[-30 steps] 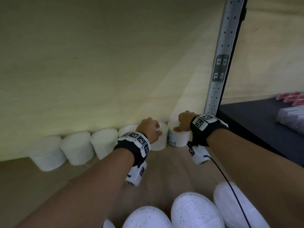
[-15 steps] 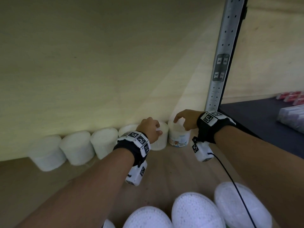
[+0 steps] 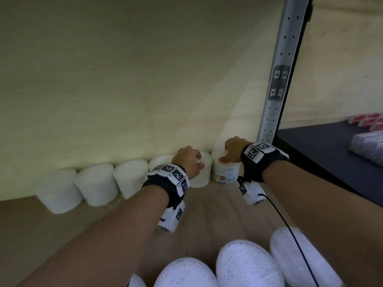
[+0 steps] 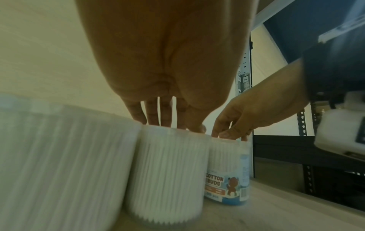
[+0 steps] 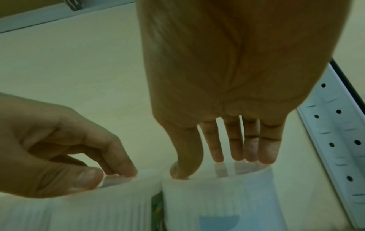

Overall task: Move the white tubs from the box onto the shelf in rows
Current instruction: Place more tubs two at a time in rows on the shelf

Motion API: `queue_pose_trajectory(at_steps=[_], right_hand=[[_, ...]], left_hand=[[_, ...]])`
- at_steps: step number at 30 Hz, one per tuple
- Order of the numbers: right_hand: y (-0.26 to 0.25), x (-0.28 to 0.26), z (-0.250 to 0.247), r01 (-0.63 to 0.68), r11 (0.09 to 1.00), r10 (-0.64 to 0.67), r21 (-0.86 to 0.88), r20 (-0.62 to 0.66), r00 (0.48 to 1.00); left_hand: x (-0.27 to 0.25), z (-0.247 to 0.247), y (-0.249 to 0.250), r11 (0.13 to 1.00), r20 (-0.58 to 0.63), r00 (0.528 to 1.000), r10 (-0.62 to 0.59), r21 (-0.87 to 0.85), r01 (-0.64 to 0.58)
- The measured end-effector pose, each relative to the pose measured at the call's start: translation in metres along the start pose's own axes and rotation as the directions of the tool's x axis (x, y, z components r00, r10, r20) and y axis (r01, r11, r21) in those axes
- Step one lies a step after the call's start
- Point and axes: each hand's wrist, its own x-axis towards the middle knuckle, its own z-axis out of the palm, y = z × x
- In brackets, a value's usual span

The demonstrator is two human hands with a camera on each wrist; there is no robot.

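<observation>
Several white tubs (image 3: 96, 183) stand in a row along the back wall of the wooden shelf (image 3: 62, 235). My left hand (image 3: 189, 160) grips the lid of a plain tub (image 3: 200, 179) from above; in the left wrist view its fingers (image 4: 152, 115) come down on that tub (image 4: 169, 171). Next to it on the right stands the last tub (image 3: 224, 172), with a "Cotton Buds" label (image 4: 223, 186) facing front. My right hand (image 3: 233, 150) holds its top, thumb (image 5: 185, 164) at the front rim and the other fingers behind.
More white tubs (image 3: 246, 266) fill the bottom of the head view, close to me. A perforated metal upright (image 3: 277, 79) rises just right of the row. Beyond it a dark shelf (image 3: 331, 146) carries wrapped packs (image 3: 369, 141) and red packs (image 3: 366, 119).
My right hand lifted off the labelled tub with a finger raised, then came back down on its lid. The tub's label now faces more to the front. The left hand stayed put.
</observation>
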Motion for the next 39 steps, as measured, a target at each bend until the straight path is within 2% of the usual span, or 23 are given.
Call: queue_pose_trajectory(at_steps=[10, 18, 23, 31, 39], right_hand=[[0.007, -0.006, -0.014, 0.126, 0.990, -0.130, 0.059, 0.082, 0.988], [0.010, -0.006, -0.012, 0.194, 0.976, -0.202, 0.105, 0.072, 0.977], [0.011, -0.008, -0.012, 0.154, 0.983, -0.155, 0.100, 0.003, 0.988], [0.006, -0.004, -0.004, 0.115, 0.993, -0.116, 0.026, 0.035, 0.993], [0.008, -0.003, -0.003, 0.107, 0.994, -0.107, 0.016, 0.034, 0.994]], left_hand=[[-0.001, 0.000, 0.001, 1.000, -0.012, 1.000, 0.003, 0.002, -0.003], [-0.001, 0.000, 0.001, 1.000, -0.003, 1.000, 0.014, 0.024, -0.014], [-0.001, 0.001, 0.001, 1.000, -0.001, 1.000, 0.011, 0.003, -0.011], [-0.002, 0.000, 0.000, 0.999, 0.008, 1.000, 0.005, -0.032, -0.005], [-0.004, -0.017, -0.002, 0.994, 0.135, 0.985, 0.105, -0.027, -0.102]])
